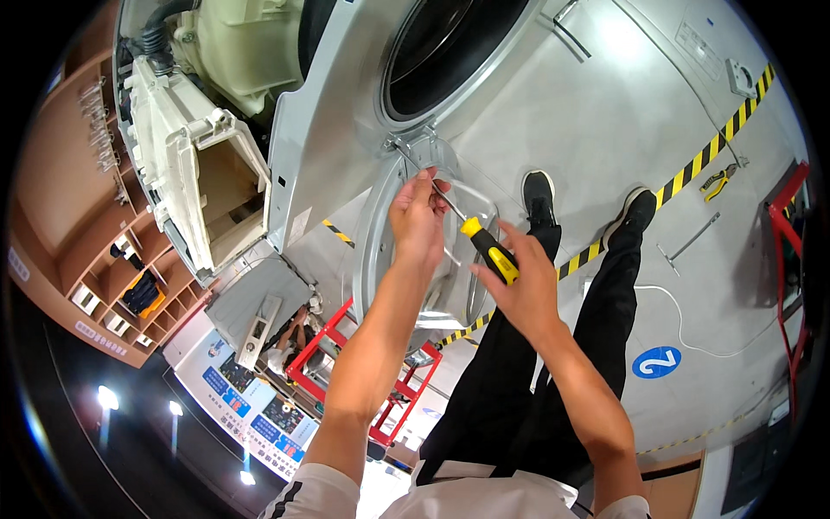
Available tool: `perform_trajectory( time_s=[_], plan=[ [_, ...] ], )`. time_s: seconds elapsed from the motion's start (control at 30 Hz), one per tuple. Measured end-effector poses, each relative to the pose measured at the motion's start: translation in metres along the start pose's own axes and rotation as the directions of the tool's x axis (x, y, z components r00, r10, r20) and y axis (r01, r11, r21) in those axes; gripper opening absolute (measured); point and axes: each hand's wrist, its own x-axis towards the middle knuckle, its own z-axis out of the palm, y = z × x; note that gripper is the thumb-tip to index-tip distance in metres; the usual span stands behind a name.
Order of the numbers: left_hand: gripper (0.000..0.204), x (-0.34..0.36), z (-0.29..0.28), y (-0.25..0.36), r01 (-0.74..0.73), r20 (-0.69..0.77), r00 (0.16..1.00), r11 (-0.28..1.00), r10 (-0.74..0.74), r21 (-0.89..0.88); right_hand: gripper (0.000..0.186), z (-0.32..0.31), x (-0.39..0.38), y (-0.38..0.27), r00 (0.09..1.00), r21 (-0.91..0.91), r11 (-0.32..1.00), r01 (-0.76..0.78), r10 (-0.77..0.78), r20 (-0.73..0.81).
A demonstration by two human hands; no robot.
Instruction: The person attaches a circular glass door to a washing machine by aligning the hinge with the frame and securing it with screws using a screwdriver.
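Observation:
A screwdriver with a black-and-yellow handle (491,251) slants between my hands. Its metal shaft reaches up and left to the door hinge (398,145) on the grey front panel of a washing machine (333,112). The fingers of my left hand (418,218) pinch around the shaft below the hinge. Around the handle's end, my right hand (525,290) has thumb and fingers on either side in a loose grip. Behind my left hand, the round door (370,259) with its clear glass bowl stands swung open. The exact tip contact is too small to tell.
The machine's dark drum opening (406,82) lies above the hinge, and a cream plastic housing (186,173) stands at left. Pliers (716,183) and a T-handled tool (692,242) lie on the floor at right. A red frame (782,251) stands farther right; another person works behind.

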Motion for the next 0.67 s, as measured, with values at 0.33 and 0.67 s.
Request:
perform_trajectory(
  time_s=[0.33, 0.67],
  plan=[
    [0.021, 0.000, 0.000, -0.004, -0.074, -0.054, 0.996, 0.997, 0.076, 0.034, 0.038, 0.006, 0.013, 0.011, 0.857, 0.551, 0.659, -0.512, 0.345, 0.383],
    [0.018, 0.003, 0.005, -0.004, -0.043, -0.116, 0.992, 0.999, 0.044, 0.009, 0.057, 0.001, -0.009, -0.002, 0.998, -0.261, 0.963, 0.069, -0.063, 0.030]
  ],
)
